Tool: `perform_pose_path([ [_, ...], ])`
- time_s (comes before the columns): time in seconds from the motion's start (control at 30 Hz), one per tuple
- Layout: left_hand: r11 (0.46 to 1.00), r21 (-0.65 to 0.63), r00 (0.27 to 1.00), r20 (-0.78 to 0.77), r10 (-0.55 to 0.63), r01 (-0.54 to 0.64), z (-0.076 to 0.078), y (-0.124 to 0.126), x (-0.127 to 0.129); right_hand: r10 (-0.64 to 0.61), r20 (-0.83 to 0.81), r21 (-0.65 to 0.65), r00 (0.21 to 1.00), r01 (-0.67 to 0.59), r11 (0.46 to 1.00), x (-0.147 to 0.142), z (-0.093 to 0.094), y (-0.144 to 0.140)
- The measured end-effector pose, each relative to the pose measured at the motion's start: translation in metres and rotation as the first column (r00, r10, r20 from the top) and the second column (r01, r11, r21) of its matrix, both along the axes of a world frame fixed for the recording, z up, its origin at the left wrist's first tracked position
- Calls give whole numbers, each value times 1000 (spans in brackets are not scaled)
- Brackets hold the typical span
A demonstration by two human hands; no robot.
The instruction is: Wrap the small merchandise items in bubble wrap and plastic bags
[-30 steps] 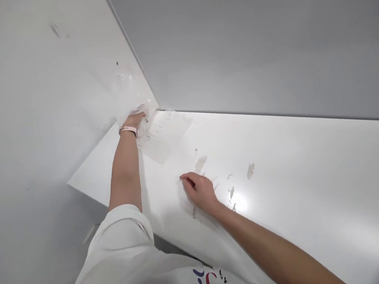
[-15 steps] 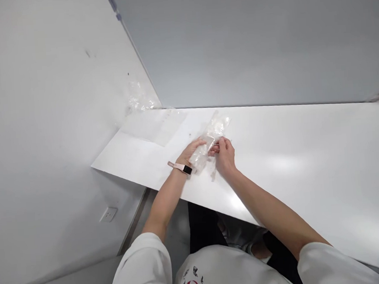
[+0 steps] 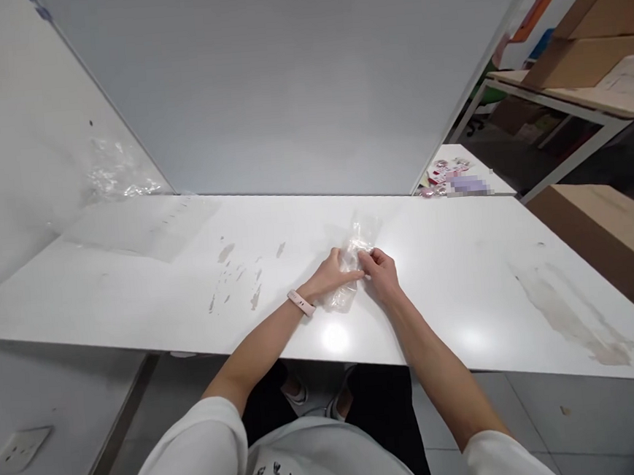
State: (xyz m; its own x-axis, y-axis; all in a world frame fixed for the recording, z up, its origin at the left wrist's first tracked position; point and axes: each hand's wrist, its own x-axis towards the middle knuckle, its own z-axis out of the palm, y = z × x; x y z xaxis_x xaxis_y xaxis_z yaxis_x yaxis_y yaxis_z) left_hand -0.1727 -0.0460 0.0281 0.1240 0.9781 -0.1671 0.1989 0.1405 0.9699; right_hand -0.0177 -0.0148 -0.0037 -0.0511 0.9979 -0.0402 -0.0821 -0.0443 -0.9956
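A crumpled clear plastic bag (image 3: 364, 228) lies slantwise over the white table (image 3: 435, 272), between my two hands. My left hand (image 3: 332, 274), with a pale pink band at the wrist, grips the bag from the left, thumb stretched across it. From the right, my right hand (image 3: 381, 270) pinches the plastic between thumb and fingertips. Both hands nearly meet at the bag's middle. Whether anything small is inside the bag cannot be made out through the glare.
A flat clear plastic sheet (image 3: 145, 225) and a bunched plastic bag (image 3: 117, 169) lie at the left by the wall. A grey board (image 3: 295, 93) stands along the back edge. Stains (image 3: 580, 312) mark the table. Cardboard boxes (image 3: 602, 237) stand at the right, with red-and-white packets (image 3: 446, 170) behind.
My view has swung to the right, bringing the boxes into sight. The left hand has turned, its thumb now over the bag, and the right hand pinches the plastic closer to it.
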Motion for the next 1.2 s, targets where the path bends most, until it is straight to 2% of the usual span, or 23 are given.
perform_pose_path([
  [0.1, 997, 52, 985, -162, 57, -49, 2, -5, -10, 43, 42, -11, 998, -43, 999, -3, 1, 4],
  [0.2, 996, 79, 983, -171, 64, -51, 4, -4, -20, 46, 40, -31, 998, -45, 999, -3, 2, 6],
  [0.3, 998, 41, 998, -36, 47, -46, 3, -1, -27, 49, 13, -58, 999, -49, 997, 1, 1, 9],
  [0.47, 988, -154, 958, 281, 47, -3, -1, 3, -28, 27, 20, -28, 999, -27, 999, 0, -1, 9],
  [0.63, 982, -168, 931, 364, -14, 81, 1, -1, -25, -14, 209, 53, 978, 3, 999, -12, 5, -9],
  [0.7, 986, -146, 935, 355, -19, 76, 5, -4, -27, 52, 208, 8, 977, -54, 998, -18, 11, -17],
  [0.77, 992, -114, 941, 339, -3, 45, 8, -6, -31, 196, 136, -94, 971, -184, 978, -22, 16, -22],
  [0.83, 996, -88, 946, 324, 9, 20, 11, -8, -34, 363, 11, -169, 932, -356, 919, -22, 23, -24],
  [0.93, 998, -46, 958, 287, -23, 38, 13, -9, -36, 504, -111, -149, 856, -516, 844, -18, 33, -23],
  [1.1, 986, 1, 961, 226, -161, 165, 14, -11, -31, 607, 1, -96, 795, -604, 791, 0, 43, -19],
  [1.17, 974, 20, 951, 215, -224, 225, 15, -10, -32, 590, -5, -122, 807, -586, 801, 9, 39, -14],
  [1.2, 972, 18, 948, 215, -233, 235, 15, -9, -34, 555, -19, -140, 832, -552, 822, 13, 35, -11],
])
